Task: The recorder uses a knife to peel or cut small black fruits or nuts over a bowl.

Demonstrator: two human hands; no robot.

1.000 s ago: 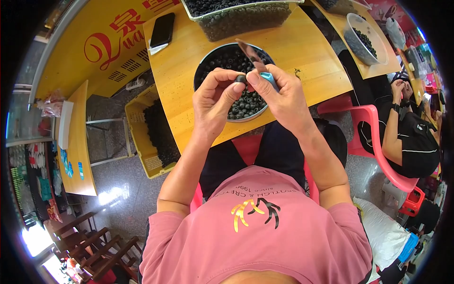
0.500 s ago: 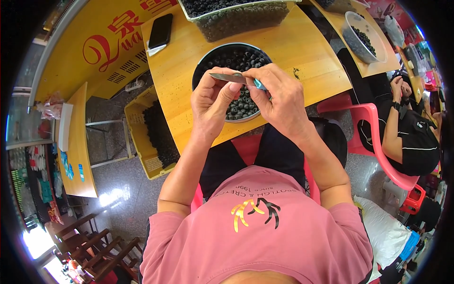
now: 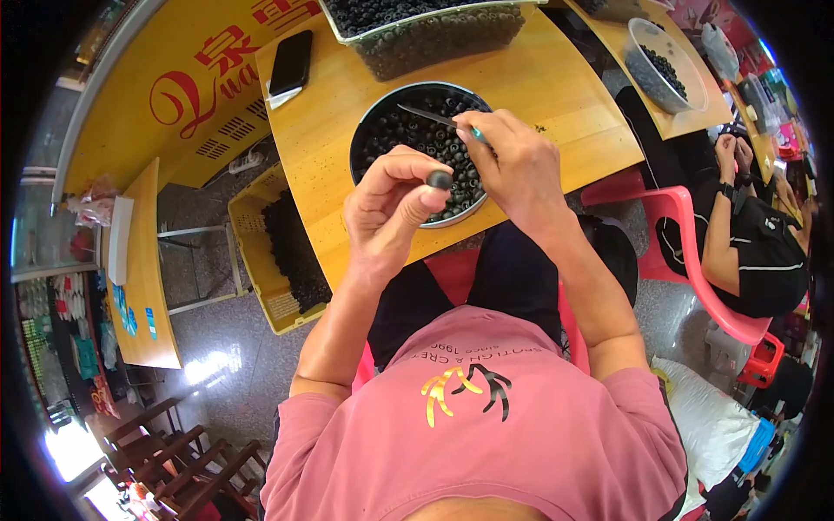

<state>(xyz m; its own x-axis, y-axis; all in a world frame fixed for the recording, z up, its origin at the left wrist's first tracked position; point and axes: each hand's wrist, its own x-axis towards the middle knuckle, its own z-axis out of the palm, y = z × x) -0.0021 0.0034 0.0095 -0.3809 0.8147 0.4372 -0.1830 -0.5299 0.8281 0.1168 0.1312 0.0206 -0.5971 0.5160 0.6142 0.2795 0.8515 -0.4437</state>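
Between the thumb and fingertips of my left hand (image 3: pixel 385 208) is a small dark round fruit (image 3: pixel 440 180), its exact kind unclear. My right hand (image 3: pixel 519 165) grips a small knife (image 3: pixel 426 115) by its teal handle. The blade points away to the upper left, apart from the fruit. Both hands are over the near part of a round bowl (image 3: pixel 354 139) holding many similar dark fruits (image 3: pixel 400 130). My left hand hides part of the bowl's near side.
A clear tub (image 3: pixel 434 43) full of dark fruits stands beyond the bowl on the wooden table (image 3: pixel 565 95), with a phone (image 3: pixel 290 62) at its left. A yellow crate (image 3: pixel 276 300) sits lower left. Right are a pink chair (image 3: pixel 686 234), a co-worker (image 3: pixel 751 260) and another tub (image 3: pixel 660 69).
My hands have parted. The right has drawn the knife off the fruit and tilted its blade away, while the left has brought the fruit slightly nearer to me.
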